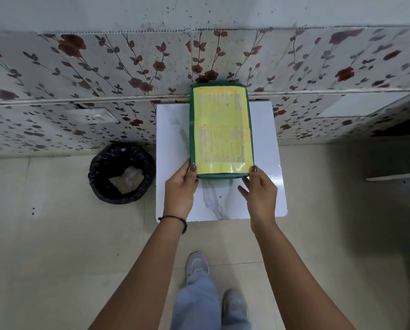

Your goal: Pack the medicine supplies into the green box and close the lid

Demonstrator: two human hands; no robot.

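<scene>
The green box [251, 129] lies on the small white marble-patterned table [173, 144], its long side running away from me. Its lid is down, and a yellow printed sheet [219, 129] covers the top. My left hand [180, 186] grips the near left corner of the box, thumb on the lid. My right hand [258, 189] grips the near right corner the same way, fingers under the front edge. No medicine supplies are in sight; the box's inside is hidden.
A black-lined waste bin [121, 172] with crumpled paper stands on the floor left of the table. A wall with floral covering [80, 75] rises right behind the table. My legs and shoes [198, 265] are on the beige tiled floor below.
</scene>
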